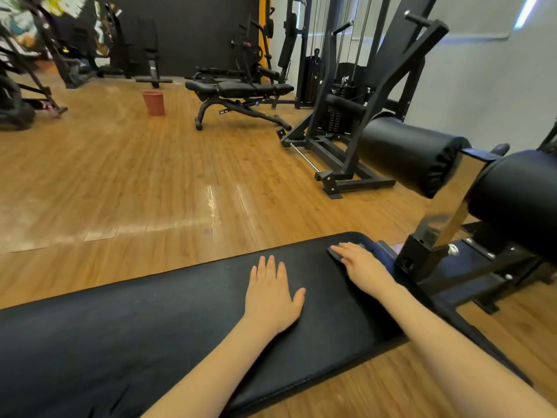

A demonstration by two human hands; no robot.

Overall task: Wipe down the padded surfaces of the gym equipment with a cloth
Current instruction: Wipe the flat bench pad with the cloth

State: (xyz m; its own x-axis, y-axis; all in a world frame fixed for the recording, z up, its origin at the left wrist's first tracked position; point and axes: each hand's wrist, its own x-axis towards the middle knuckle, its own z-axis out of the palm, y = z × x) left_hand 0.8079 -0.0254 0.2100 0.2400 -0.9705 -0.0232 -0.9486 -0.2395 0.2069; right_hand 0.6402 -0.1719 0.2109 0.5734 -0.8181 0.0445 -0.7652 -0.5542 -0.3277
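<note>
Cloth, dark, flat on padded bench

I see bare bench pad leftward; rightward, two roller pads and their steel post block my way.

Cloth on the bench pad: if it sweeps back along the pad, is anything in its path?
Yes: the left hand rests flat mid-pad, directly along the bench pad from the cloth under the right hand.
</note>
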